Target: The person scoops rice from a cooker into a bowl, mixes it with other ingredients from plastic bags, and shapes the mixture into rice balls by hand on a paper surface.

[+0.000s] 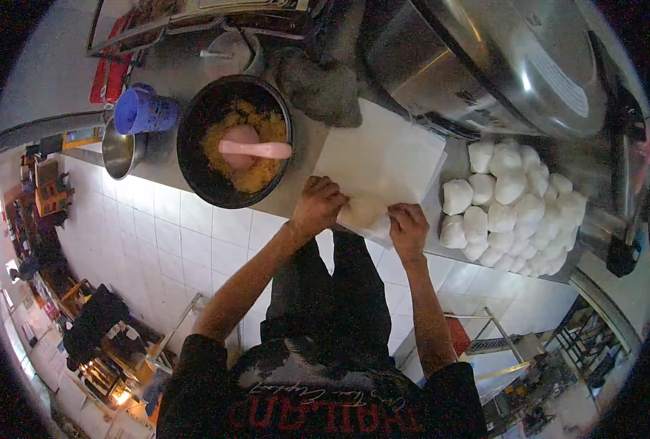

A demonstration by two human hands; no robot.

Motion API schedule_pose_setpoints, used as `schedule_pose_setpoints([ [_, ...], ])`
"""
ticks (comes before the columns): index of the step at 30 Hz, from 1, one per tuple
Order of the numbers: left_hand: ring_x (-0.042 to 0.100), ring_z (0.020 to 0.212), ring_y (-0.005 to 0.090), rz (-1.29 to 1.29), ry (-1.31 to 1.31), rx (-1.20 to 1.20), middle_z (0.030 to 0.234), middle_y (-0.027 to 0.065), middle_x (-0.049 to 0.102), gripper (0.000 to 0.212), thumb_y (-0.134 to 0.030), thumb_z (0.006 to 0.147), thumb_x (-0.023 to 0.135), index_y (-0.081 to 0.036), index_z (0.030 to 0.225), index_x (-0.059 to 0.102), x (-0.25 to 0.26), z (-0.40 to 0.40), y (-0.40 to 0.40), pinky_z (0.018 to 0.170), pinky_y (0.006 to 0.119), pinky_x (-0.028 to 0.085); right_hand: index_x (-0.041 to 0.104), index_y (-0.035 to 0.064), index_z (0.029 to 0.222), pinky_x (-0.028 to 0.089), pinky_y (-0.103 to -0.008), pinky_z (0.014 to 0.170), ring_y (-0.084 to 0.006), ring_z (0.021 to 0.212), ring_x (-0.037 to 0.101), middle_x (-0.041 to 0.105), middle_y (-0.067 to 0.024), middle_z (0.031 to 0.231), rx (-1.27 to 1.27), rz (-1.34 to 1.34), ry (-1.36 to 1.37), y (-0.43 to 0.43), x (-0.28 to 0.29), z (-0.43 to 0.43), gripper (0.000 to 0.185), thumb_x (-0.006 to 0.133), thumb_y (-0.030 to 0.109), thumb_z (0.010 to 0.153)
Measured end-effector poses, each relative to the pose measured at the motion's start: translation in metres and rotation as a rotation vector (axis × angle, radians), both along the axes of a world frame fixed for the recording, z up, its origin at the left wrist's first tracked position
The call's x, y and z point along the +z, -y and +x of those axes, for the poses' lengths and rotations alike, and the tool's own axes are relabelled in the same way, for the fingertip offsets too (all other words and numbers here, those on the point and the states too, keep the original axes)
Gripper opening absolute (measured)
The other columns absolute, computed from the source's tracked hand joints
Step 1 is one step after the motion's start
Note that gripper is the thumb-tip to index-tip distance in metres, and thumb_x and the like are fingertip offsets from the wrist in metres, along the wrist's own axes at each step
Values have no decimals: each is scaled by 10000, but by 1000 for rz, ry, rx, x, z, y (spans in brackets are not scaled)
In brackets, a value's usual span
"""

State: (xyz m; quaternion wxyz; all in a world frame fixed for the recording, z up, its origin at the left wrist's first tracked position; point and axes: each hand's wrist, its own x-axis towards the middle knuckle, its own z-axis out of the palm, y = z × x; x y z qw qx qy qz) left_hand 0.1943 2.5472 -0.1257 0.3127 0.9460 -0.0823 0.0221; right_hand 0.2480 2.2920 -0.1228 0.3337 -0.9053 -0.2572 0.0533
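Note:
A thin, pale sheet of what looks like dough [365, 212] spans the gap between my hands at the counter's front edge. My left hand [319, 204] pinches its left side with curled fingers. On the right side, my right hand [409, 226] grips the edge between thumb and fingers. Beneath and beyond lies a stack of white square sheets [382, 151]. To the left, a black bowl [190, 175] holds a crumbly yellow mixture [256, 178], with a pink scoop [256, 149] resting in it. Many white dough balls [503, 217] sit clustered right of my right hand.
A blue cup [146, 110] and a metal bowl [121, 151] stand at the far left. A dark cloth [322, 88] lies behind the sheets. Large stainless equipment [468, 71] fills the back right. The steel counter's [308, 134] front edge runs just before my body.

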Motion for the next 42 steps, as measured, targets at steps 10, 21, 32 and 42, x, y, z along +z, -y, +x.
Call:
schedule_pose_setpoints([
  [10,521,1180,299,107,-18,-199,1306,94,553,591,-289,847,646,-108,1388,492,-11,-32,-17,1030,505,391,615,25,1198,487,-441,946,-354,1101,540,589,-137,1206,237,-81,-49,11,19,-4,429,655,-2,772],
  [21,535,1117,301,4,-14,-153,1169,63,611,501,-118,679,685,-156,1177,643,-12,-11,-9,1008,491,394,636,48,1157,477,-433,949,-351,1110,526,580,-142,1153,186,-113,-96,6,22,-4,427,669,-15,736],
  [32,537,1001,366,-102,-267,-123,967,140,579,438,-76,657,683,-120,1092,653,-9,28,-2,882,474,441,690,46,891,516,-435,799,-338,846,645,655,-157,896,138,-123,-402,-21,16,57,245,717,5,651],
  [42,619,983,253,-769,-442,-68,1016,89,629,302,5,741,686,-33,1026,591,49,30,-7,896,366,478,553,75,996,511,-292,822,-164,892,617,612,-72,925,146,169,-967,-28,89,71,477,808,-50,613],
])
